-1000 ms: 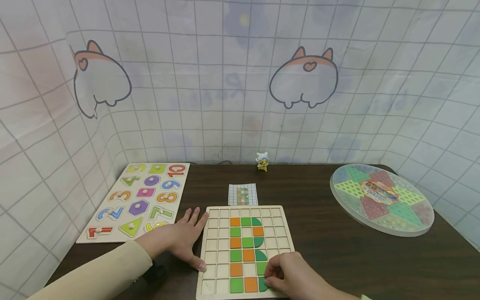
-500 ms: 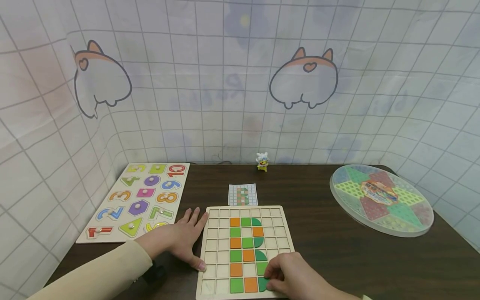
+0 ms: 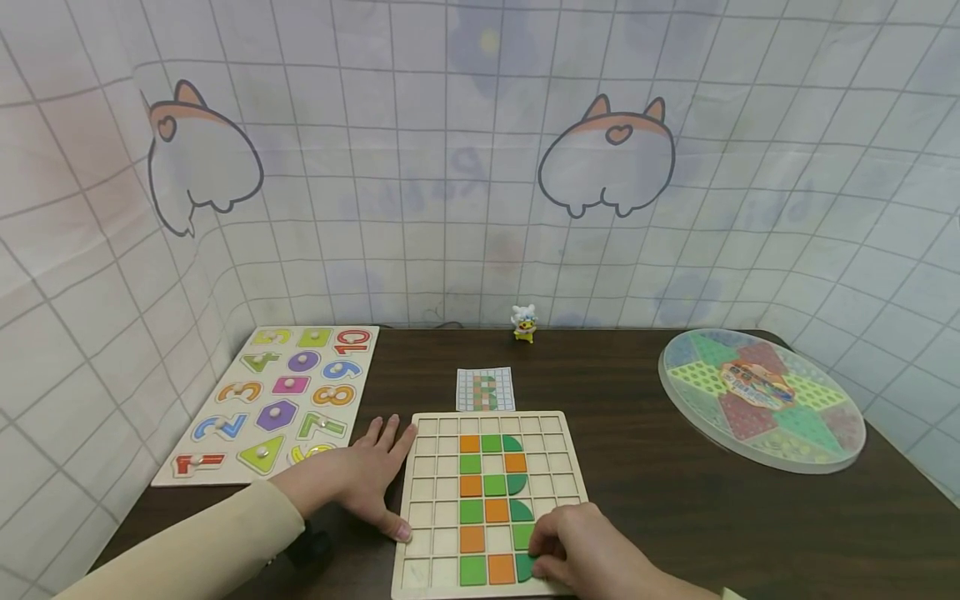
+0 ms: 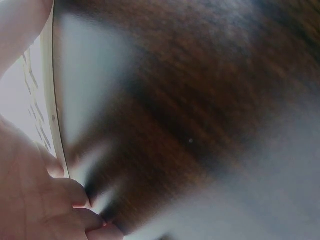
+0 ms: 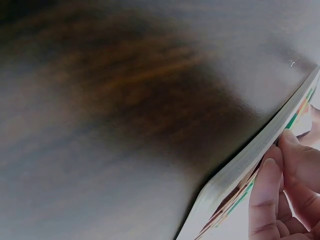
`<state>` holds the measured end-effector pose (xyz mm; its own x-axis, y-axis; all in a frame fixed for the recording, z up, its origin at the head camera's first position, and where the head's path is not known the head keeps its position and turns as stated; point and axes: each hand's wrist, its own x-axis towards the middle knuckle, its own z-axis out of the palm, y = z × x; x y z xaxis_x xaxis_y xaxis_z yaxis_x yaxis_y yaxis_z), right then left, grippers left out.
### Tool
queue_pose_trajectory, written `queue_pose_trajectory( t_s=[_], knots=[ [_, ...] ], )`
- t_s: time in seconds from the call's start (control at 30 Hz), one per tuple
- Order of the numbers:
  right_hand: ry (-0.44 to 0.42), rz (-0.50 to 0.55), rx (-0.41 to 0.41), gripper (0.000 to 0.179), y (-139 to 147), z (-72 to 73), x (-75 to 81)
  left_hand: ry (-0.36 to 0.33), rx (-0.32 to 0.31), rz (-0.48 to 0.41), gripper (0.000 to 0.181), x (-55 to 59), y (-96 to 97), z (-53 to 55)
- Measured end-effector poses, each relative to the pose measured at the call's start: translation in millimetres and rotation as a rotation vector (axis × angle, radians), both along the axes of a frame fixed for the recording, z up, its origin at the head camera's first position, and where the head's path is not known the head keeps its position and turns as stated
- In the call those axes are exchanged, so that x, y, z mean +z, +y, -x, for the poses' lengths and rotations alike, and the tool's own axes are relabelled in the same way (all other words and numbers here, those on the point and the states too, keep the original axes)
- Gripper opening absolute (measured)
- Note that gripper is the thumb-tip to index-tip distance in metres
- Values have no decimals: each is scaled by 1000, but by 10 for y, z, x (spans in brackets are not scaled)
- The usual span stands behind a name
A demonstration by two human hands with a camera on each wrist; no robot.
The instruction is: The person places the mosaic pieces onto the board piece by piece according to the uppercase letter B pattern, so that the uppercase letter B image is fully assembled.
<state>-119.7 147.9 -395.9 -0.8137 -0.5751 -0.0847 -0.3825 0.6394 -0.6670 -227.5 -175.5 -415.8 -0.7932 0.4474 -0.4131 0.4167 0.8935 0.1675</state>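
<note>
A pale wooden grid board [image 3: 431, 492] lies flat before me, set with orange, light green and dark green tiles. My left hand [image 3: 367, 479] has its fingers spread, thumb and fingertips against the board's left edge. Seen from the left wrist, that hand [image 4: 35, 195] lies beside the board's rim [image 4: 55, 100]. My right hand [image 3: 588, 550] has curled fingers, thumb and index pinching at a dark green rounded tile [image 3: 524, 567] in the board's bottom tile row. In the right wrist view, the right hand's fingertips [image 5: 287, 137] meet over the board; the pinched tile is mostly hidden there.
Behind the board lies a printed pattern card [image 3: 485, 390]. A number-and-shape peg puzzle [image 3: 247, 433] stands at left, partly behind the left hand. To the right rests a round Chinese checkers board [image 3: 765, 400]. A small figurine [image 3: 524, 323] is at the back, near the cloth wall.
Both hands stay almost in place. The right thumb has shifted slightly to the right, so a little more of the dark green tile's rounded edge shows.
</note>
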Motion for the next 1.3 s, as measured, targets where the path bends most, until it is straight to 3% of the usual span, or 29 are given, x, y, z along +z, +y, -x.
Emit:
queue_pose_trajectory(
  t_s=[0.43, 0.7, 0.97, 1.17, 1.3],
  knots=[
    [1, 43, 7, 6, 42, 14, -3, -17, 5, 1, 153, -31, 9, 18],
    [64, 35, -94, 7, 224, 45, 104, -10, -7, 18, 156, -61, 40, 66],
    [242, -13, -194, 4, 575, 256, 179, -9, -26, 40, 158, -139, 16, 162],
    [313, -90, -216, 5, 838, 452, 257, -12, -29, 42, 157, -198, -19, 175],
    [355, -169, -205, 17, 952, 574, 348, -3, -31, 31, 156, -212, -49, 162]
  ],
)
